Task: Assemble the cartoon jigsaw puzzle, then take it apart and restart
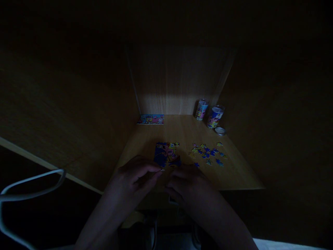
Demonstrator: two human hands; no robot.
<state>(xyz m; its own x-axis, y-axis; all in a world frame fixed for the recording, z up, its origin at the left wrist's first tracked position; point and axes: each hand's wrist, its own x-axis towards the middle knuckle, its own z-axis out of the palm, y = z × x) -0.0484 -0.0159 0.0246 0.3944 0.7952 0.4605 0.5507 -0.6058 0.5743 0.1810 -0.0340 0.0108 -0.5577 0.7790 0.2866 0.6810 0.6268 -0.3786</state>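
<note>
Dimly lit, L hand (139, 173) pinching pc (162, 170), R hand (189, 180) nr part-built jigsaw (164, 153)

Narrow gap between joined puzzle (168, 152) and loose pieces (206, 150); cans (214, 118) block back right

piece (162, 169) partly hidden (left fingers (152, 168)), cable (32, 198) cropped
</note>
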